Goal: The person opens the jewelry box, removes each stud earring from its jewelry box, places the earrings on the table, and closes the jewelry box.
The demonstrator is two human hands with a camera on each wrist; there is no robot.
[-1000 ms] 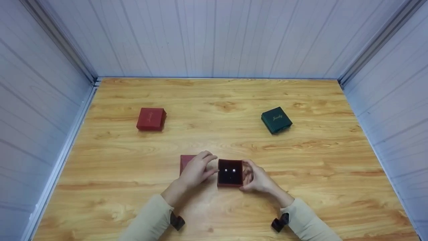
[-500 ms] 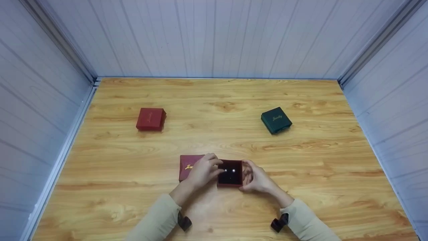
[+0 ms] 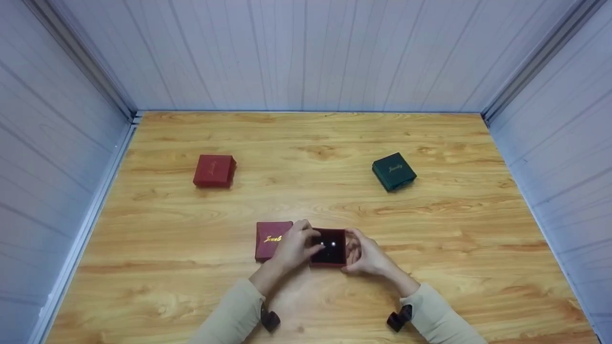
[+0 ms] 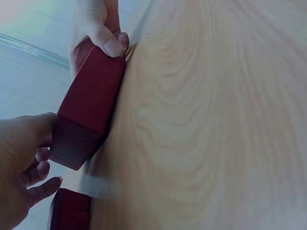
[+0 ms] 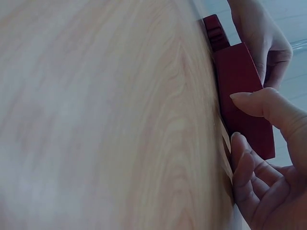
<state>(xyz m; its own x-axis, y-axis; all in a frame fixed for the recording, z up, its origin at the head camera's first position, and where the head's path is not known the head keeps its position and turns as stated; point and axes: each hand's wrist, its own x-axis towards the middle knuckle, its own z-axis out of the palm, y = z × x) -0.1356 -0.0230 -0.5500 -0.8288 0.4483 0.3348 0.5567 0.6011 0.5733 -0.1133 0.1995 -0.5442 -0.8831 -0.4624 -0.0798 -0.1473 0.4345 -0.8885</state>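
Observation:
A dark red jewelry box base stands uncovered on the wooden table, its black lining facing up with two shiny stud earrings in it. My right hand grips its right end; the thumb presses the near wall in the right wrist view. My left hand reaches over the left wall, thumb and forefinger inside and apart, the thumb tip beside the left stud. The wall hides those fingertips in the left wrist view. Left of the box lies its lid with gold lettering, partly covered by my left hand.
Farther back on the table sit a closed red box on the left and a closed dark green box on the right. Pale panel walls enclose the table at the back and both sides.
My left hand has moved right from beside the lid, its thumb and forefinger now inside the box, uncovering more of the lid. My right hand has kept its grip.

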